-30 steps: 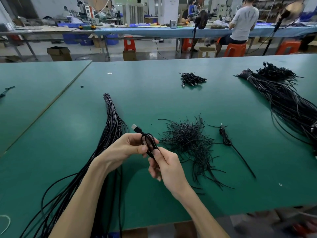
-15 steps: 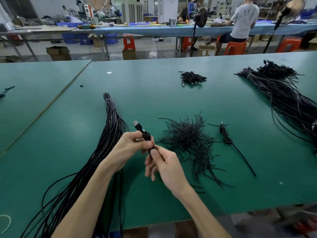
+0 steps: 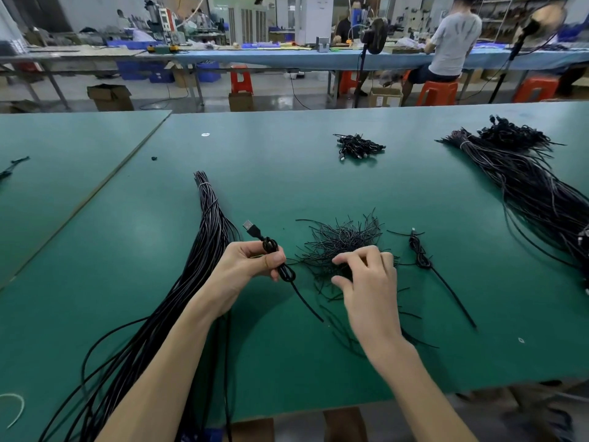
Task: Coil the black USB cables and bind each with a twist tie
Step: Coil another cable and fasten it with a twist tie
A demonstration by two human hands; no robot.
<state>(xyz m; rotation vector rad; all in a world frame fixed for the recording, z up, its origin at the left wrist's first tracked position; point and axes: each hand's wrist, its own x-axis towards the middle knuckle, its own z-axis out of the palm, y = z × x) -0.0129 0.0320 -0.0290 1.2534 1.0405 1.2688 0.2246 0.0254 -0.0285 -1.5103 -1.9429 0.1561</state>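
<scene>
I'm seeing bare green table (image 3: pixel 287 186) lying wide open past the middle, so easy reaching there. Closer in, the long cable bundle (image 3: pixel 207 237) is hogging my left, the twist tie pile (image 3: pixel 344 240) is sitting dead centre, and a coiled cable (image 3: pixel 420 253) plus a big cable heap (image 3: pixel 526 186) are crowding the right.

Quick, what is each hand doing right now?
Left hand: grips the small coiled black USB cable.
Right hand: curled over the loose pile of thin black twist ties; whether it pinches one cannot be told.
</scene>
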